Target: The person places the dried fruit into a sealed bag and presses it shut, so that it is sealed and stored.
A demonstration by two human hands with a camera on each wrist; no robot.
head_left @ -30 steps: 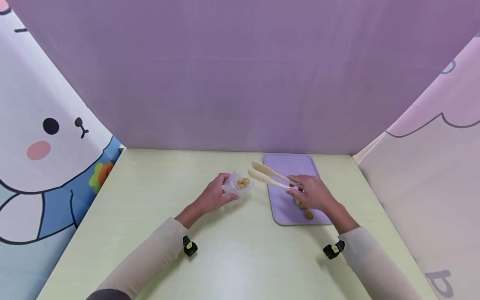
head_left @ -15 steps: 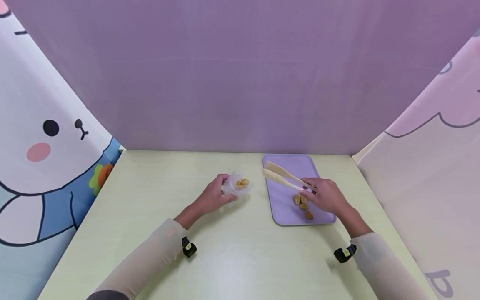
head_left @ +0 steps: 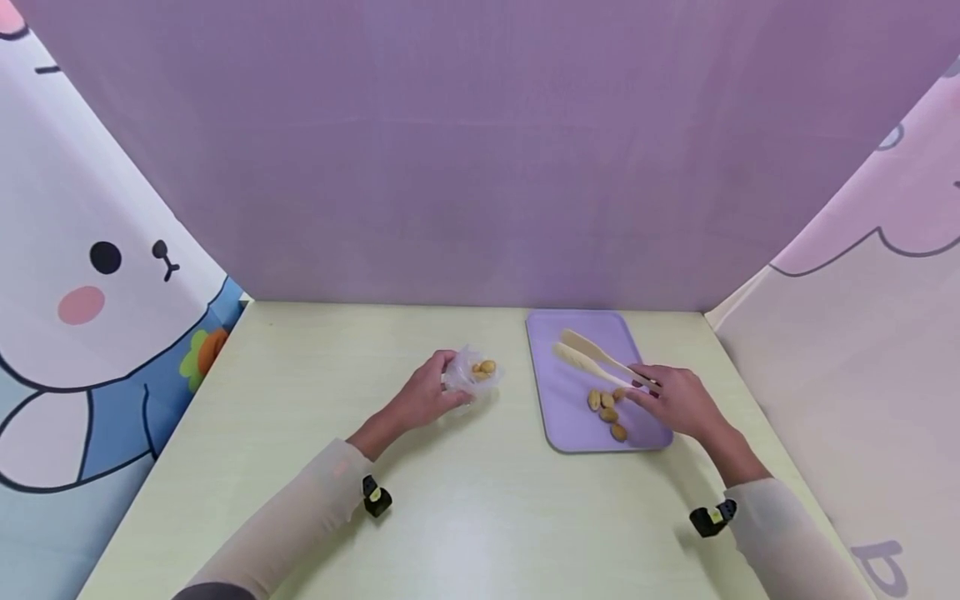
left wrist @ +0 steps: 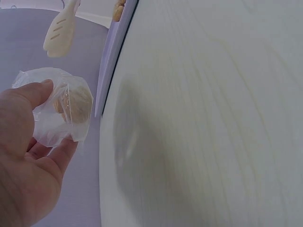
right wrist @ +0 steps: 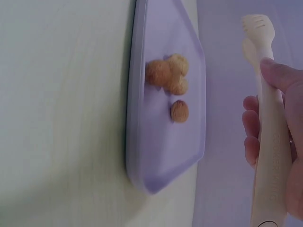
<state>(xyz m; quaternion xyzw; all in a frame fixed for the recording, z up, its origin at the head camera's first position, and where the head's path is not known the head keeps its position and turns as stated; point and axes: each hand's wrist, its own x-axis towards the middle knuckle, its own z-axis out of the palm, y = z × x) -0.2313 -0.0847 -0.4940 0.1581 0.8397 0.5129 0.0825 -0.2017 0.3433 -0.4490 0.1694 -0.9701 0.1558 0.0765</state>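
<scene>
My left hand [head_left: 422, 395] holds a translucent plastic bag [head_left: 461, 373] of small brown rounded lumps [head_left: 487, 367] above the pale bench [head_left: 457, 508]; my right hand [head_left: 681, 402] grips cream slotted tongs [right wrist: 273, 137] over a lilac rectangular tray [head_left: 562, 429].

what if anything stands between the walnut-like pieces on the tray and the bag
Nothing visible blocks the walnut-like pieces; only the tray's raised rim, then tabletop, before the plastic bag in the left hand. The tongs in the right hand hover nearby.

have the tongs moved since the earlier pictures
Yes: the tongs moved right in the head view, tips going from left of the tray to over it.
</scene>
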